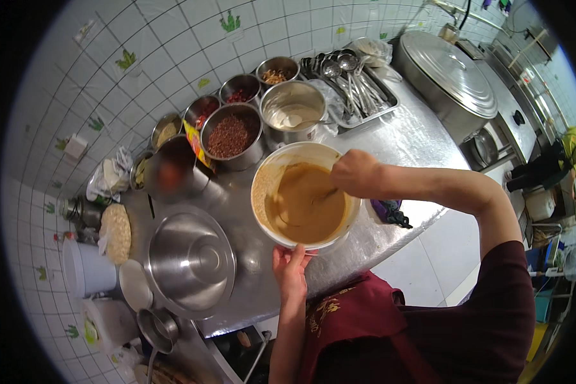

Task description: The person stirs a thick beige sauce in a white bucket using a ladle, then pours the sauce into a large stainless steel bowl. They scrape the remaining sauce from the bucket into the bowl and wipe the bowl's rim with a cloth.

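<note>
In front of me a white plastic bucket stands on the steel table. It holds a thick tan-brown sauce, with paste smeared up its inner wall. My left hand grips the bucket's near rim, thumb on top. Over the right side of the rim, my right hand is closed around a tool whose handle is hidden in the fist. The tool's metal end dips into the sauce; its exact kind cannot be told. A dark purple bundle lies just right of the bucket.
A large steel bowl sits to the left. Behind stand steel pots, one with red chili flakes, another with pale paste. A tray of ladles and a big lidded pot are farther right. A person stands far right.
</note>
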